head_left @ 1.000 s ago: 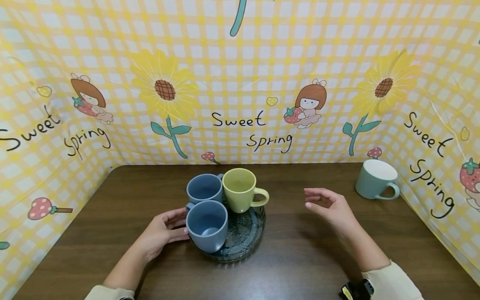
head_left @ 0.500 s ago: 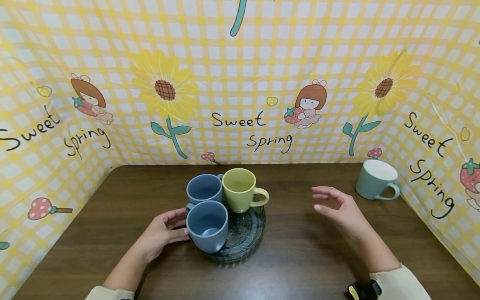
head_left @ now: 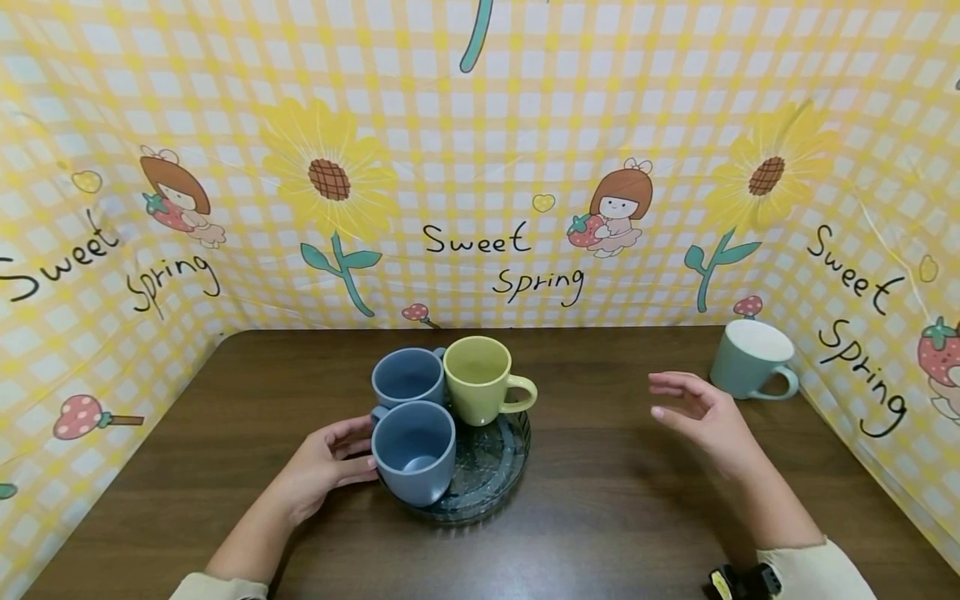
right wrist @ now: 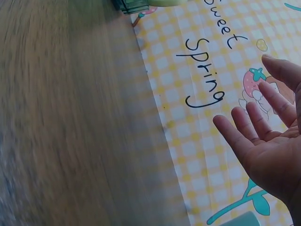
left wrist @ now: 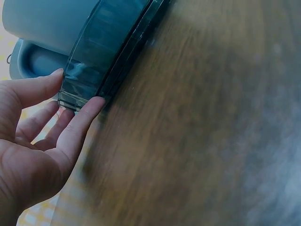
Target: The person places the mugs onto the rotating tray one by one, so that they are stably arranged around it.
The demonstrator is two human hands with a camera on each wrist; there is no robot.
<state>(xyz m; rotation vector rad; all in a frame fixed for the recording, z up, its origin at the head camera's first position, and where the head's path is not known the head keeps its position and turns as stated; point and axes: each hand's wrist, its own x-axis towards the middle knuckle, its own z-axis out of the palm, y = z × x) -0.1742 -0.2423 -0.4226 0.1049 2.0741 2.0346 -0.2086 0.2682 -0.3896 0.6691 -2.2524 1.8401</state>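
A dark glass tray (head_left: 495, 475) sits mid-table and carries two blue mugs (head_left: 414, 450) (head_left: 408, 377) and a yellow-green mug (head_left: 480, 390). My left hand (head_left: 330, 467) rests at the tray's left side, straight fingertips (left wrist: 94, 104) touching the tray wall (left wrist: 108, 56) beside the nearer blue mug. My right hand (head_left: 693, 412) hovers open above the table, right of the tray, fingers (right wrist: 244, 134) spread and holding nothing. A pale green mug (head_left: 750, 358) with a white inside stands at the back right, just beyond that hand.
The brown wooden table (head_left: 600, 517) is walled on three sides by a yellow checked cloth (head_left: 480, 167) printed with sunflowers and "Sweet Spring". Bare table lies between the tray and the pale green mug.
My right hand has drifted to the right, away from the tray and toward the pale green mug. The left hand and the mugs have stayed put.
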